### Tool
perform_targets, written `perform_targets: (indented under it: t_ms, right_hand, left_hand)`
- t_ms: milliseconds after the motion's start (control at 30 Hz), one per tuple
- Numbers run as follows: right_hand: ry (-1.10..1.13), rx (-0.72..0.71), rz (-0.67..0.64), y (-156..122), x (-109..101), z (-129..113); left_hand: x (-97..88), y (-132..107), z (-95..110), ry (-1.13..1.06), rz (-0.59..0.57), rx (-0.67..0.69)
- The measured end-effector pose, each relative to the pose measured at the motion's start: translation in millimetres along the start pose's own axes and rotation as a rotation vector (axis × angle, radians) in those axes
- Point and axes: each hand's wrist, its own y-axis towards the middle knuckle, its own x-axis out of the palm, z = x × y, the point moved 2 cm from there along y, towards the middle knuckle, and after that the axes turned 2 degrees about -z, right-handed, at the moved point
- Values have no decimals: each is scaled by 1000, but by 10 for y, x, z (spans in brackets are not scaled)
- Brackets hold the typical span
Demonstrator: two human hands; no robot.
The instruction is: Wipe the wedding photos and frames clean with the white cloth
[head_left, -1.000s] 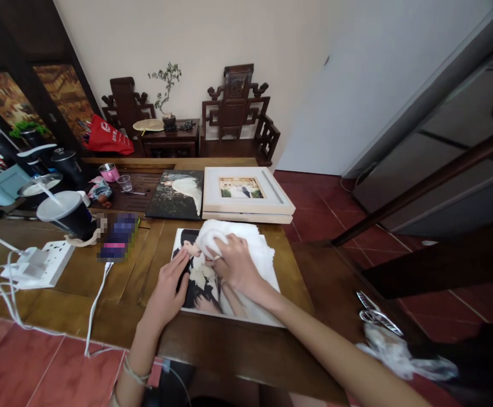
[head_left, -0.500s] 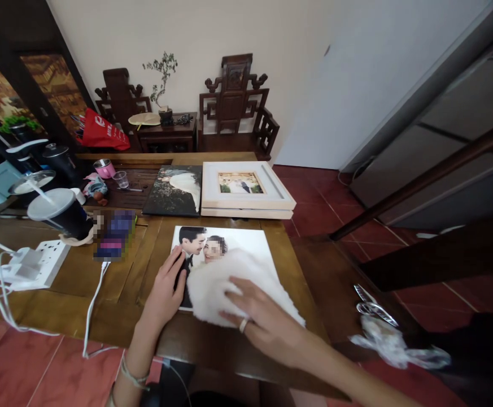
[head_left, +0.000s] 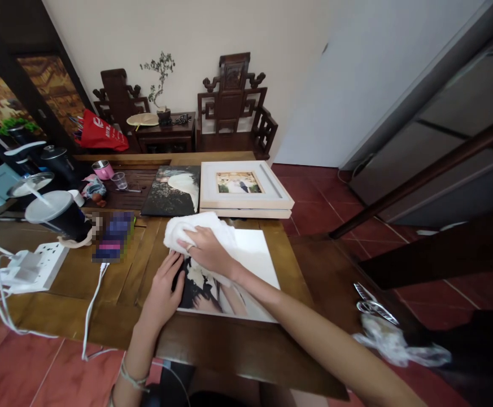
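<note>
A white fluffy cloth [head_left: 217, 222] covers the top left part of a photo panel [head_left: 260, 254] lying flat on the wooden table. My right hand [head_left: 208, 251] holds the cloth from above and presses it on the panel, with a ring on one finger. The fingers of my left hand [head_left: 164, 291] lie stretched along the panel's left edge, holding nothing. Dark clothing and pale flowers in the picture show below the cloth; its top left is hidden.
Behind the panel lie a dark photo board [head_left: 173, 190] and stacked light wooden picture frames [head_left: 247, 189]. To the left are a phone [head_left: 114, 237] on a cable, a power strip [head_left: 45, 265] and a lidded cup [head_left: 60, 215]. Scissors [head_left: 375, 305] lie at the right.
My right hand has moved the cloth from the panel's lower right up to its top left corner, uncovering the lower picture. My left hand stays at the left edge.
</note>
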Motion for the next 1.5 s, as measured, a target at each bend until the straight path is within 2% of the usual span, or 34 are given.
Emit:
perform_targets:
  t_ms: [100, 300, 400, 500, 600, 700, 767, 833, 1000, 1100, 1200, 1333, 1367, 1433, 1500]
  right_hand:
    - [18, 16, 14, -94, -82, 94]
    - [28, 99, 117, -559, -595, 579]
    - [8, 132, 153, -826, -748, 709]
    - [-22, 117, 119, -1156, -721, 575]
    - [-89, 45, 59, -1502, -617, 200]
    - [-51, -58, -54, -1705, -538, -151]
    - [-36, -85, -71, -1699, -519, -204]
    - [-47, -65, -30, -1571, -516, -79]
    - [-33, 29, 59, -893, -540, 500]
    - [-33, 48, 99, -571, -549, 628]
    - [-38, 52, 124, -605, -478, 509]
    - [-34, -5, 107, -1106, -346, 76]
    - [-22, -37, 143, -1245, -346, -53]
    - [37, -96, 34, -1459, -350, -273]
    - [107, -111, -77, -1569, -383, -373]
  left_hand:
    - [-5, 11, 8, -1, -8, 10]
    - [-14, 20, 14, -7, -18, 16]
    - [-24, 27, 20, 2, -18, 7]
    - [-35, 40, 49, 4, -12, -7]
    - [-27, 50, 87, -5, -6, -31]
    - [-1, 50, 103, 8, 23, -41]
    - [15, 44, 100, 21, 36, -27]
    - [23, 37, 92, 27, 31, -9]
    - [14, 33, 77, 31, 15, 10]
    - [15, 35, 68, 28, 16, 6]
    - [22, 32, 63, 27, 20, 0]
    - [26, 26, 70, 24, 15, 0]
    - [25, 26, 73, 21, 13, 1]
    - [24, 28, 75, 14, 12, 2]
    - [26, 30, 68, 6, 11, 2]
